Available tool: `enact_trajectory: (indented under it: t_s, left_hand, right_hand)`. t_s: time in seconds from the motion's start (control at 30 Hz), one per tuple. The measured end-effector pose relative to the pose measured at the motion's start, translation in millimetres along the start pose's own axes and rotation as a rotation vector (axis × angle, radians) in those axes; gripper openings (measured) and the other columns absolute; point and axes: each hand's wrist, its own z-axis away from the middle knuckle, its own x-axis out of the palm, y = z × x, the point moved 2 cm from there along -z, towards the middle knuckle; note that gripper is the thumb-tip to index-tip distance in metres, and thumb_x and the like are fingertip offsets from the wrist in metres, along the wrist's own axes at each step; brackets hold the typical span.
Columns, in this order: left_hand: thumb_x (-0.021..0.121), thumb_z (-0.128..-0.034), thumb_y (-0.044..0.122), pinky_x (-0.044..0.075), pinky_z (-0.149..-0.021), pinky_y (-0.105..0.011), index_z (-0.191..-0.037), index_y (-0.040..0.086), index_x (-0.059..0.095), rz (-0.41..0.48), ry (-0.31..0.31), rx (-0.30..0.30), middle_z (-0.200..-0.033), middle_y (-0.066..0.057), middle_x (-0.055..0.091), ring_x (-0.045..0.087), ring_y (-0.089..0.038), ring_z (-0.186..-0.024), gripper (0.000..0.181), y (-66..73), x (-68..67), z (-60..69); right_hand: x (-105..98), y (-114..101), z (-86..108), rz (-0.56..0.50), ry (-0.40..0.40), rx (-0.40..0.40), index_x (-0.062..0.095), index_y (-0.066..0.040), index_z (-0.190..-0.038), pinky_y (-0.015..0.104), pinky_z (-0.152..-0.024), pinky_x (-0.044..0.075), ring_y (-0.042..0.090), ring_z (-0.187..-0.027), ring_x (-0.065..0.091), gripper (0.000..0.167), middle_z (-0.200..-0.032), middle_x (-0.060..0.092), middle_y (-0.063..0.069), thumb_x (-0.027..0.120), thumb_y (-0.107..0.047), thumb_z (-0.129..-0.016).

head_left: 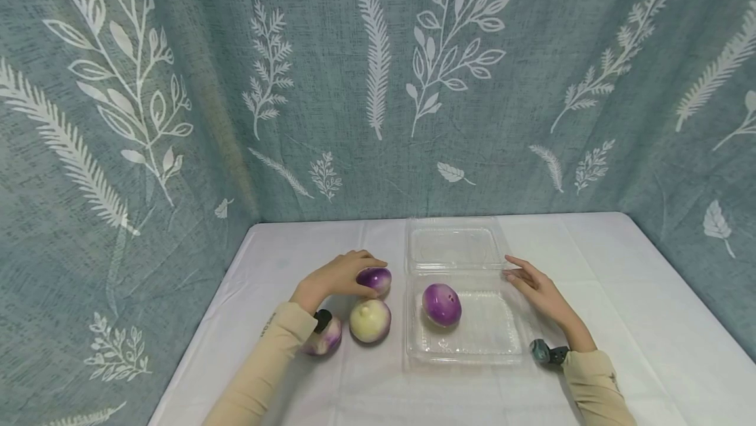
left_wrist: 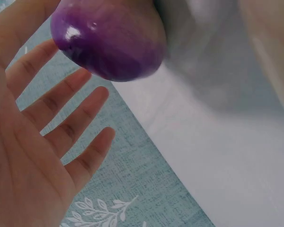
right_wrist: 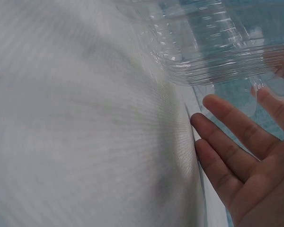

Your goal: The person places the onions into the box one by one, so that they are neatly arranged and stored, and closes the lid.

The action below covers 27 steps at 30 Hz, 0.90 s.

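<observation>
My left hand (head_left: 344,274) grips a glossy purple turnip (head_left: 375,280), thumb and fingertips on either side. In the left wrist view the other fingers are spread below the turnip (left_wrist: 111,40). Beneath that hand sit a pale cream turnip (head_left: 370,321) and another purple-and-white one (head_left: 327,339), partly covered by the wrist. My right hand (head_left: 540,291) holds the right edge of a clear plastic container (head_left: 411,340) near its hinge, thumb and index finger at the rim (right_wrist: 217,66). Its remaining fingers (right_wrist: 227,156) stay extended. A purple turnip (head_left: 441,305) lies in the container's left part.
The container's lid (head_left: 455,249) lies folded back behind its base. A white cloth (head_left: 638,321) covers the table. Blue-green leaf-patterned curtain (head_left: 378,85) hangs behind and at both sides. Each wrist bears a small camera, such as the right one (head_left: 548,352).
</observation>
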Motion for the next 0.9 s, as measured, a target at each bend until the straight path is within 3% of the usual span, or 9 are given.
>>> enact_trajectory:
  t_s: [0.07, 0.37, 0.9]
  left_hand:
    - [0.069, -0.0812, 0.036, 0.039, -0.097, -0.052, -0.13, 0.01, 0.053, 0.014, -0.004, -0.016, -0.124, -0.011, 0.055, 0.049, -0.028, -0.115, 0.057, -1.3, -0.5, 1.5]
    - [0.071, -0.0809, 0.033, 0.039, -0.098, -0.052, -0.132, 0.013, 0.052, 0.037, -0.028, -0.059, -0.124, -0.01, 0.054, 0.051, -0.029, -0.114, 0.058, -4.0, -0.8, 3.3]
    - [0.072, -0.0806, 0.026, 0.045, -0.092, -0.043, -0.132, 0.012, 0.052, 0.083, -0.055, -0.065, -0.117, -0.009, 0.058, 0.055, -0.025, -0.106, 0.057, -5.0, -2.4, 2.4]
  right_hand:
    - [1.1, 11.2, -2.4, -0.003, 0.004, -0.003, 0.037, -0.01, -0.142, 0.055, -0.093, 0.044, 0.039, -0.113, 0.054, 0.05, -0.123, 0.058, 0.021, 0.049, -0.029, -0.097]
    - [1.0, 10.6, -1.9, -0.003, 0.007, -0.002, 0.037, -0.009, -0.141, 0.057, -0.093, 0.043, 0.04, -0.113, 0.054, 0.051, -0.123, 0.057, 0.022, 0.049, -0.029, -0.097]
    - [0.6, 11.5, -2.4, -0.007, -0.001, -0.001, 0.036, -0.01, -0.142, 0.055, -0.093, 0.043, 0.039, -0.114, 0.054, 0.05, -0.124, 0.057, 0.021, 0.049, -0.029, -0.097]
